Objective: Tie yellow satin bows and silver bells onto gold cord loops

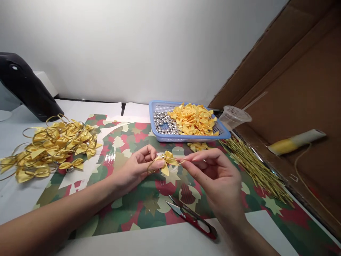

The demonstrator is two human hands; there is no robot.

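Observation:
My left hand (135,167) pinches a small yellow ribbon bow (167,160) with a gold wire loop hanging below it. My right hand (213,174) is closed in a pinch on the thin gold tie end sticking out at the bow's right side. Both hands hover just above the patterned wrapping paper (149,206) in the middle of the table.
A blue basket (160,137) behind holds yellow bows (193,119) and silver bells (163,124). Finished bows with gold loops (53,145) pile up at left. Gold tie strips (253,167) lie at right, red snips (191,217) near me. A plastic cup (234,117) and cardboard (298,89) stand at right.

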